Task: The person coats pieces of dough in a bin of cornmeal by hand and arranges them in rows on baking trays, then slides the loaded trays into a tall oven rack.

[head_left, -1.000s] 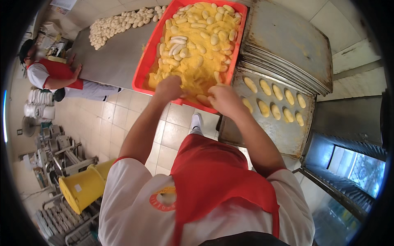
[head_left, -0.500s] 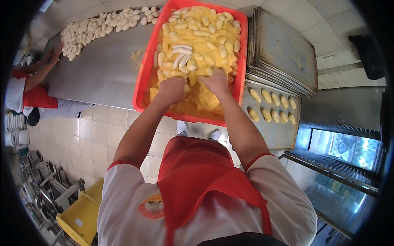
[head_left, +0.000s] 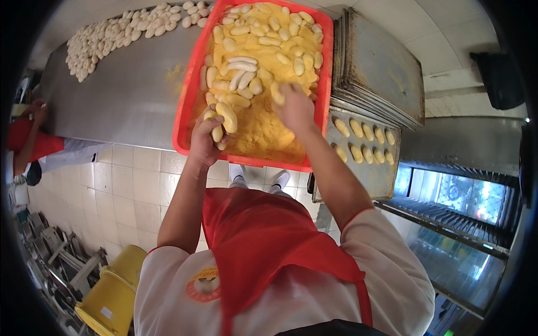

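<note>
A red plastic tub (head_left: 184, 120) in front of me holds yellow crumbs (head_left: 266, 134) with many oblong dough rolls lying in them. Over its near left corner, my left hand (head_left: 203, 143) is closed round crumb-coated dough rolls (head_left: 227, 117), at least two of them. Farther in and to the right, my right hand (head_left: 297, 109) is slightly blurred, its fingers on a yellow-coated dough roll (head_left: 277, 94). Between and beyond the hands lie several paler, barely coated rolls (head_left: 242, 66). Bare crumbs show at the tub's near end.
Right of the tub, a metal baking tray (head_left: 367, 182) carries two rows of coated rolls, beside stacked trays (head_left: 386, 67). White dough pieces (head_left: 112, 42) cover the far side of the steel table (head_left: 129, 89). Another person (head_left: 36, 134) stands at its left end. Yellow buckets (head_left: 115, 291) stand lower left.
My left hand has risen from the crumbs holding coated rolls. My right hand has moved farther into the tub onto another roll. The other person's hands have drawn back from the dough pile.
</note>
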A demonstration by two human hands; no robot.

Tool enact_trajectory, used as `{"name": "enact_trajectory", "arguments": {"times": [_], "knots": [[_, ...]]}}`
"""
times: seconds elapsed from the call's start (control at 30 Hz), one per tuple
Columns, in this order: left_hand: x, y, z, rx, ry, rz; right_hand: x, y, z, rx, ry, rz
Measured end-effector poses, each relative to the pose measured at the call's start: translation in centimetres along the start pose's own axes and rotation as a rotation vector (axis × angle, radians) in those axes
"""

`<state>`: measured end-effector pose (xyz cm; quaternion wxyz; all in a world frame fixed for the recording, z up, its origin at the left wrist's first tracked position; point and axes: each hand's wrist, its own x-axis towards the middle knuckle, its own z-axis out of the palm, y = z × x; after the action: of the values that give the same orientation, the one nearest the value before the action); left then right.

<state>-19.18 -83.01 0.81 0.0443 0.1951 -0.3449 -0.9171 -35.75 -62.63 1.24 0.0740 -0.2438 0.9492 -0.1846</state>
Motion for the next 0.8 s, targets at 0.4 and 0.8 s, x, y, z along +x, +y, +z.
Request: {"name": "enact_trajectory", "arguments": {"times": [0.4, 0.8], "knots": [[-5.5, -11.6, 11.0, 0.479, -0.035, -0.045, -14.2, 13.8, -9.6, 0.706, 0.192, 0.023], [-9.1, -31.0, 21.8, 1.493, 0.121, 0.262, -29.2, 32.0, -11.4, 0.506, -0.084, 0.032]]}}
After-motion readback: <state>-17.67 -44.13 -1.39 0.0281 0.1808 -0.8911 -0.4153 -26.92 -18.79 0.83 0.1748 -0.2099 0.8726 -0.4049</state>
